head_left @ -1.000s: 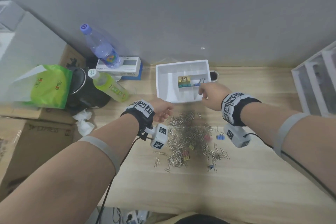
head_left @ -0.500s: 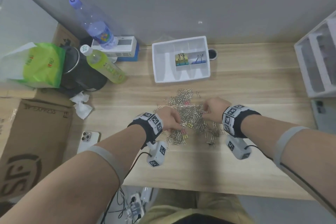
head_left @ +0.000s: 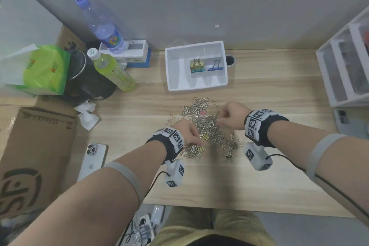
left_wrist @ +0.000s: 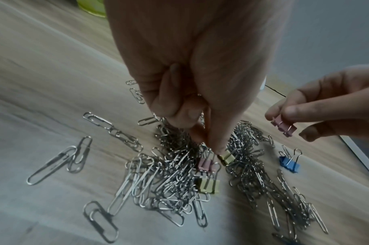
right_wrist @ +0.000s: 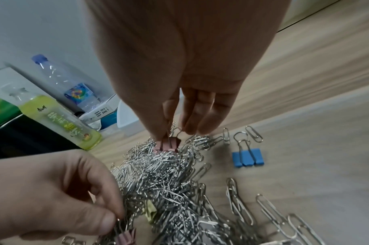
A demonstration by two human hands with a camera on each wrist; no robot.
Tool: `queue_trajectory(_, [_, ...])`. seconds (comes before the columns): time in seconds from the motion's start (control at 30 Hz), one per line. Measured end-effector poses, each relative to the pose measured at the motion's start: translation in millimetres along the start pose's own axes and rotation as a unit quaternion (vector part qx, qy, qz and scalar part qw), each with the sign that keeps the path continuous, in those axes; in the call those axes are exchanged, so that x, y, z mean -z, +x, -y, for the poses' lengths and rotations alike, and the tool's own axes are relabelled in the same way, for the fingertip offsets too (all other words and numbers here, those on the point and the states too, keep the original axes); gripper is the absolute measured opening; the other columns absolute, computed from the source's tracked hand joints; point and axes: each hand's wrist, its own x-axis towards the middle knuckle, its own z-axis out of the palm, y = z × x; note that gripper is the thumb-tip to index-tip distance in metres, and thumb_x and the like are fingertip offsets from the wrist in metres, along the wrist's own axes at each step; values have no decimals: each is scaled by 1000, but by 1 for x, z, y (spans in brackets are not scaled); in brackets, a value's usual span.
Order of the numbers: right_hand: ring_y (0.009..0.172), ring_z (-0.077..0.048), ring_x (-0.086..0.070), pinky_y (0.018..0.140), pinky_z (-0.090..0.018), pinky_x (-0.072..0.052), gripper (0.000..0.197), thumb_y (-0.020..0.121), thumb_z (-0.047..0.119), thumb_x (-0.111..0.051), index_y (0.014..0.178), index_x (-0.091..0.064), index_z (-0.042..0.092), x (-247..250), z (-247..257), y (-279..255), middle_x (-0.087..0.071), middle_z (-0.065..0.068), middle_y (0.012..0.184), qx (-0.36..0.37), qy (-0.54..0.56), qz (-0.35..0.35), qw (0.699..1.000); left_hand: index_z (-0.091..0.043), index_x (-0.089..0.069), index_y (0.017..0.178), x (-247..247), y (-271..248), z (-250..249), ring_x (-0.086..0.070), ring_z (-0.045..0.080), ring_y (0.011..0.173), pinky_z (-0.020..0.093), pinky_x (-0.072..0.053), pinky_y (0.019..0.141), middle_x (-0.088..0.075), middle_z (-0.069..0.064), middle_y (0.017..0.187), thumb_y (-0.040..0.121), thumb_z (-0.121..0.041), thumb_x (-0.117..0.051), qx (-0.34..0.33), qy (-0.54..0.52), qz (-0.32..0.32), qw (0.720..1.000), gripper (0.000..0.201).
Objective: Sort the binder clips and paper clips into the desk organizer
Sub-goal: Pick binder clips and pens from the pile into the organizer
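Head view: Both hands work a heap of paper clips on the desk; the left hand dips its fingertips into the near-left edge, the right hand hovers at the far-right edge. The white desk organizer sits well beyond both hands, with binder clips already in two of its small compartments.

Left wrist view: The left hand pinches the wire handle of a yellow binder clip, thumb and forefinger pressed together, other fingers curled. A pink binder clip and a second yellow one lie just beneath, tangled in wire. Advice: lift straight up and slowly, so snagged paper clips drop away.

Right wrist view: The right hand pinches the handle of a pink binder clip at the heap's far edge, remaining fingers hanging straight beside it. A blue binder clip lies apart to its right. Advice: keep hold of the handle, shake off stray clips, then carry it forward to a binder-clip compartment.
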Motion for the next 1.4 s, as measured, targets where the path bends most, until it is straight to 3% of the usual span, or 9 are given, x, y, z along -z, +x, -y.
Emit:
queue_trajectory(0.13, [69,-12,-59,53,-18,-40,12,83,20,-69,73,-65,19,1,3,3,-62,8,72,-5,9,-18,1000,-19,-76,74,-1,5,0,-59,10,53,23,-54,53,-71,-4,68,79,-31,-78,7,12,-3,1000,12])
queue_trajectory(0.33, [88,-23,-60,66,-29,-46,29,84,24,-62,111,-53,18,-2,5,18,-57,-3,101,-46,8,-18,999,-12,-68,84,16,3,-5,-54,9,54,13,-36,36,-63,-2,70,91,-20,-61,37,-59,-16,997,13])
queue_trajectory(0.53, [94,-24,-60,79,-31,-48,10,91,13,-53,96,-61,17,-8,25,43,-63,-3,97,-20,1,-12,1000,-12,-55,77,40,4,5,-57,16,52,19,-32,33,-65,12,80,89,-12,-50,89,-184,15,979,13])
queue_trajectory(0.77, [88,-20,-60,77,-31,-51,20,89,27,-62,108,-59,20,-21,36,57,-61,2,97,28,-68,-19,997,-2,-59,82,42,2,27,-32,14,43,27,-29,43,-44,2,58,89,-6,-57,139,-327,18,935,8])
queue_trajectory(0.97, [83,-19,-63,73,-31,-53,8,89,22,-59,92,-66,21,-22,42,59,-67,2,92,26,-65,-14,997,-1,-60,84,46,-2,34,-34,13,46,23,-29,41,-46,3,62,87,-6,-58,151,-352,19,924,5])
queue_trajectory(1.13, [71,-20,-66,68,-36,-56,11,88,23,-60,83,-65,14,-15,46,58,-68,-4,78,-33,50,24,998,6,-70,102,54,-1,19,-47,10,47,23,-42,50,-60,0,58,86,-10,-69,117,-359,2,926,22])
queue_trajectory(1.2, [51,-14,-57,49,-26,-48,15,91,18,-55,79,-62,13,-10,47,53,-65,0,66,-58,130,67,988,8,-69,107,59,-1,3,-51,12,52,25,-48,55,-61,5,68,87,-8,-67,98,-369,7,924,25])
queue_trajectory(1.3, [40,-12,-45,36,-20,-31,14,90,5,-46,88,-59,8,-5,48,45,-59,-5,68,-113,266,93,953,8,-68,106,67,0,-22,-54,18,58,34,-52,69,-58,11,72,90,-7,-63,68,-382,6,922,23])
queue_trajectory(1.4, [46,-18,-48,38,-21,-40,28,85,-5,-39,102,-59,4,-6,46,40,-55,-12,72,-160,396,102,899,11,-63,115,70,0,-44,-58,23,66,42,-53,86,-59,13,75,92,-7,-58,49,-347,6,937,29])
